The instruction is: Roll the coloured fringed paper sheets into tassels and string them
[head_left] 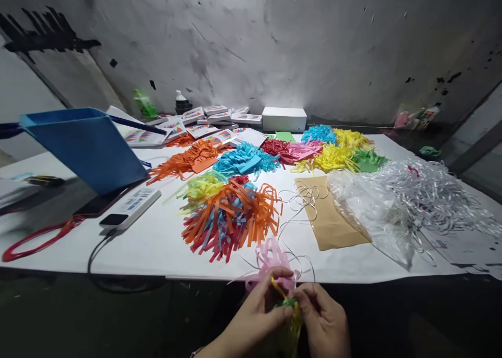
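Note:
My left hand (257, 313) is closed around a bunch of paper-strip tassels at the table's front edge. A pink tassel (270, 256) fans out above its fingers, and a yellow tassel (294, 332) hangs below, with a bit of green paper (290, 302) between them. My right hand (325, 319) is pinched against the same bunch from the right; its fingertips partly hide what they grip. Thin silvery string (292, 216) runs from behind the pink strips up across the white table. Just beyond lies a heap of orange, red and light-blue tassels (231, 216).
Behind are orange tassels (188, 159), blue tassels (246, 159) and yellow tassels (335, 156). A brown paper sheet (333, 224) and tangled clear plastic (368, 211) lie right. Left stand a blue box (86, 148) and a white cabled device (131, 209). Flat boxes (194, 116) line the back.

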`<state>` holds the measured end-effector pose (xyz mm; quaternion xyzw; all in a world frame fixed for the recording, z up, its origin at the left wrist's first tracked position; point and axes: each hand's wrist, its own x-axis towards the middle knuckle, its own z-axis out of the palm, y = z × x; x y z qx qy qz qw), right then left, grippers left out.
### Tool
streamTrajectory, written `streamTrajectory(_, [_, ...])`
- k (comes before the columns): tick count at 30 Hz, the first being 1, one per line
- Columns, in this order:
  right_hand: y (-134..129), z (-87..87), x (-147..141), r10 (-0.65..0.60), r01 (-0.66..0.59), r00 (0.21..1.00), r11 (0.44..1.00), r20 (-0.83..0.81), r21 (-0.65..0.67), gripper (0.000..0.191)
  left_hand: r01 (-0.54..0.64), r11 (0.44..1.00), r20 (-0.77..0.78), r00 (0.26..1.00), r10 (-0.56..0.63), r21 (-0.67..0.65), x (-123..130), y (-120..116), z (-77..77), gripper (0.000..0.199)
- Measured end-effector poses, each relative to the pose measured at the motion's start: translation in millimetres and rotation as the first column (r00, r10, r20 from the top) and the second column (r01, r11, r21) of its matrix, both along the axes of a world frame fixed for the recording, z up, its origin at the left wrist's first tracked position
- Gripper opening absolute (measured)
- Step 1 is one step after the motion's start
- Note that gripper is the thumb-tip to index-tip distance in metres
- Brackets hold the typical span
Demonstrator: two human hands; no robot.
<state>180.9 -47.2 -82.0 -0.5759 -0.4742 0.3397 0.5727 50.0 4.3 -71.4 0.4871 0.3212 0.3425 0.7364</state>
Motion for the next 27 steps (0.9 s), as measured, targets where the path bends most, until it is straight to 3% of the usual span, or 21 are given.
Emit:
streamTrajectory(5, [2.6,1.5,9.1,0.009,-0.022,0.989,0.996,-0.145,-0.089,0.038,-0.074,0.966,0.208,0.970,0.128,-0.247,1.5,4.5,0.7,0.039])
streamTrajectory(8, [-0.6,-1.5,14.9,0.035,-0.035,0.999,0.994,-0.003,-0.101,0.040,-0.137,0.909,0.207,0.950,0.233,-0.394,2.6,5.9,8.5,0.045])
streamTrajectory(10, [-3.7,-5.0,18.3,0.060,-0.058,0.988,0.998,0.141,-0.023,0.034,-0.147,0.885,0.194,0.947,0.255,-0.443,3.1,6.4,13.7,0.048])
streamTrajectory(15, [-6.2,-14.8,19.8,0.023,-0.124,0.918,0.964,0.395,0.233,0.027,-0.158,0.874,0.195,0.942,0.273,-0.460,6.9,4.4,19.3,0.046])
streamTrajectory(18, [-4.6,-16.0,21.2,0.044,-0.170,0.881,0.958,0.470,0.229,0.029,-0.161,0.875,0.195,0.941,0.275,-0.457,9.1,2.0,20.1,0.043])
streamTrajectory(27, [-5.1,-3.6,33.7,0.130,-0.230,0.861,0.962,0.492,0.149,0.027,-0.166,0.890,0.158,0.955,0.253,-0.424,7.2,2.7,20.5,0.049])
